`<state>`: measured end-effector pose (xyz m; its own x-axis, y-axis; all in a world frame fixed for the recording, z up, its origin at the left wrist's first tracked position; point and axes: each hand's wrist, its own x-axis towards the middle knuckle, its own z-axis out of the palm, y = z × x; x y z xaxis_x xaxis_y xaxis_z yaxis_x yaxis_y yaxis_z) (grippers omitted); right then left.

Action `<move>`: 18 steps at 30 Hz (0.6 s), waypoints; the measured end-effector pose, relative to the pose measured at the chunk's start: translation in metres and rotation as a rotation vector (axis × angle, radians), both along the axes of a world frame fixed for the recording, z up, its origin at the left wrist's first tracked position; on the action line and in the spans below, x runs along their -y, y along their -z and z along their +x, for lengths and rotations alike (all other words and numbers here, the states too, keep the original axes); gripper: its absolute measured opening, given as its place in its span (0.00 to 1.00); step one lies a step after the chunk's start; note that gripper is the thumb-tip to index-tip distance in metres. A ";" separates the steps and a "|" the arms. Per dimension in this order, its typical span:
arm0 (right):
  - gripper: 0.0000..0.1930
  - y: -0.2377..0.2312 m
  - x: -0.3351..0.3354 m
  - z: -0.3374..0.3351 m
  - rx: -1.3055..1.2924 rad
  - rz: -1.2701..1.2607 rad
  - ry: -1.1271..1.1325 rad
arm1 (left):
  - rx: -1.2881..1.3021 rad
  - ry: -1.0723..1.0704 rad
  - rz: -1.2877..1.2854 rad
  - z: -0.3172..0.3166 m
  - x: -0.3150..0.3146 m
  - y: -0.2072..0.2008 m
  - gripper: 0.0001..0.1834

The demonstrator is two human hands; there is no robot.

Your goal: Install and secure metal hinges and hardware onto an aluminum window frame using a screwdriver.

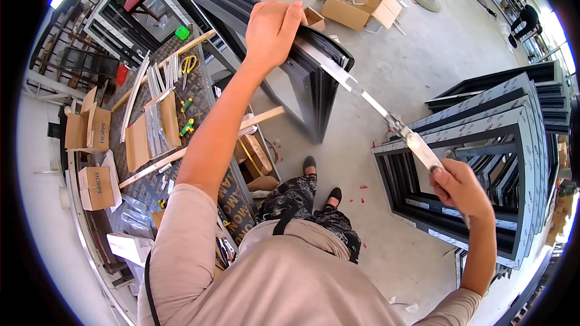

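My left hand (270, 31) is closed over the upper edge of a dark window frame (208, 1), which leans among several stacked frames. My right hand (462, 188) grips the near end of a long silver metal window stay (417, 145), thumb on top. The jointed stay slants from my right hand up to the frame's corner beside my left hand. Its joint (396, 124) shows about midway. The fingertips of my left hand are hidden behind the frame.
On the left, a workbench (202, 96) bears yellow-handled scissors (189, 63), green screwdrivers (187, 125), strips and cardboard boxes (96, 187). A wooden batten (263, 118) juts from it. More frames (522, 163) lean on the right. An open carton (356, 3) lies on the floor ahead.
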<state>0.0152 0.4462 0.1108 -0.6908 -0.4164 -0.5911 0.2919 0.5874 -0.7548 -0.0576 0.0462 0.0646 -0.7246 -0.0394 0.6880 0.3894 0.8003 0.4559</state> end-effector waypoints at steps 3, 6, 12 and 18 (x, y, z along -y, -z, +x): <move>0.21 -0.003 -0.015 -0.004 0.030 -0.021 -0.047 | 0.007 0.012 -0.020 0.006 -0.004 0.002 0.23; 0.21 -0.001 -0.008 -0.002 0.054 -0.004 -0.051 | -0.013 0.016 -0.027 0.011 0.003 0.004 0.21; 0.25 0.043 -0.004 0.014 0.042 -0.386 0.047 | -0.035 0.073 -0.116 0.008 0.000 0.002 0.18; 0.26 0.067 0.019 0.013 -0.092 -0.553 0.200 | 0.004 0.154 -0.066 0.009 0.002 0.001 0.11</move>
<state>0.0282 0.4270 0.0434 -0.8254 -0.5024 -0.2574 0.2754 0.0397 -0.9605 -0.0481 0.0447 0.0633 -0.7210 0.1181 0.6828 0.5085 0.7595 0.4056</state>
